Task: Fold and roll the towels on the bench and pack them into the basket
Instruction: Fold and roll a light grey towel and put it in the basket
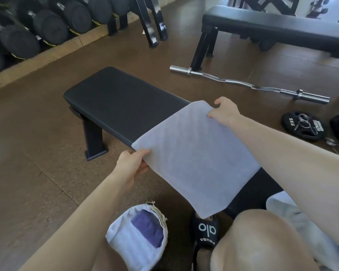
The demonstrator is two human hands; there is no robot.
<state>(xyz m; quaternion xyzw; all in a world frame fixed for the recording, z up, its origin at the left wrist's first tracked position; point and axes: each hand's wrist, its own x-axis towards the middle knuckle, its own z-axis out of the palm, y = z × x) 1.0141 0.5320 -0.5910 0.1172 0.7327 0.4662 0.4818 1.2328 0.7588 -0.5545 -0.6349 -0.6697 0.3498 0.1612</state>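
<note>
Gym floor, black padded bench (117, 102). Left hand (132, 163) and right hand (226, 110) each pinch far corners of white rectangular towel (196, 159). Fold step; next likely draws corners toward near edge.

The towel (192, 159) hides the near end of the bench (123, 102) — the basket (137, 237) is partly behind an arm, and the white pile (288, 214) runs off frame.

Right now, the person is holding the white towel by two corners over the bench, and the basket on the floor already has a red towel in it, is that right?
Not quite: in the head view, the towel in the basket is purple, not red. The left hand and right hand do hold the white towel over the bench.
</note>
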